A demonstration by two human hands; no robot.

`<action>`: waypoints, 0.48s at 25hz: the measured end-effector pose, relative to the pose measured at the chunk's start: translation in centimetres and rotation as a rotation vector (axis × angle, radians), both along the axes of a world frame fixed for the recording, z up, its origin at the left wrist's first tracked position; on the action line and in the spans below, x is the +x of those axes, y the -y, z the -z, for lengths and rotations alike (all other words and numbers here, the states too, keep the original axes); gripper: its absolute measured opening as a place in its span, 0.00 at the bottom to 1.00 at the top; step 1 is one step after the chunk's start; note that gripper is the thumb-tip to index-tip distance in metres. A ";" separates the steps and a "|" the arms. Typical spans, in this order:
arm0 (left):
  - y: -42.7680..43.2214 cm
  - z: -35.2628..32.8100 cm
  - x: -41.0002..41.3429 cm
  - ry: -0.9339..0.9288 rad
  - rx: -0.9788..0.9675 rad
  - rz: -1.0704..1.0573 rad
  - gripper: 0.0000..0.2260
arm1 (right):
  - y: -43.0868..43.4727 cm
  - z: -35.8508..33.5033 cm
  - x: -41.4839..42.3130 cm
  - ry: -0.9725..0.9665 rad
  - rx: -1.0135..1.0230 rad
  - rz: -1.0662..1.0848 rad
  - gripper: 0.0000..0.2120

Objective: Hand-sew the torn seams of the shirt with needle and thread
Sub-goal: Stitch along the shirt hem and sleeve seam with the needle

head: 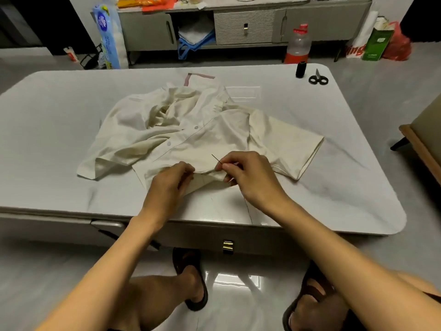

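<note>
A cream short-sleeved shirt (191, 125) lies crumpled on the white table (47, 130), buttons facing up. My left hand (170, 185) pinches the folded hem at the shirt's near edge. Just to its right, my right hand (245, 174) pinches a thin needle (216, 158), whose tip points up and to the left over the cloth. A dark thread (248, 209) trails from under my right hand down toward the table's front edge. A black thread spool (301, 69) and black-handled scissors (318, 78) sit at the far right corner.
A pink tape corner (199, 77) marks the table behind the shirt. Beyond the table stand a grey cabinet (243, 27), a plastic bottle (298, 44) and bags on the floor. A wooden chair edge (422, 144) is at right. My sandalled feet show below the table.
</note>
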State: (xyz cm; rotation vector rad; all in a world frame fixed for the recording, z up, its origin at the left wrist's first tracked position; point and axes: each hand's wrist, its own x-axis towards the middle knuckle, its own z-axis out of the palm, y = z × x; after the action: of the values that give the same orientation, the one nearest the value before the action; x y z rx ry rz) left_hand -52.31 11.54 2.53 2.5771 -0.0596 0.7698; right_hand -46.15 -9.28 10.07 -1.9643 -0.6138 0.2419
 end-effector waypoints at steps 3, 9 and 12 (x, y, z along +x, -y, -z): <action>-0.3 0.2 0.4 0.108 0.049 0.081 0.07 | -2.7 2.5 1.5 0.081 -0.042 -0.023 0.09; -1.2 1.1 0.6 0.117 0.025 0.051 0.09 | -3.3 4.4 2.9 0.063 0.047 0.042 0.10; -1.3 1.1 0.6 0.141 0.041 0.078 0.10 | -2.8 4.8 2.7 0.125 0.002 -0.002 0.09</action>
State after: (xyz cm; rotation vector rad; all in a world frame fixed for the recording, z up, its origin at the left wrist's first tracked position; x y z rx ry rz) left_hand -51.72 12.83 1.43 2.5384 -0.2204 0.9291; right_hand -43.45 -6.46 5.32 -1.9874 -0.6958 0.1199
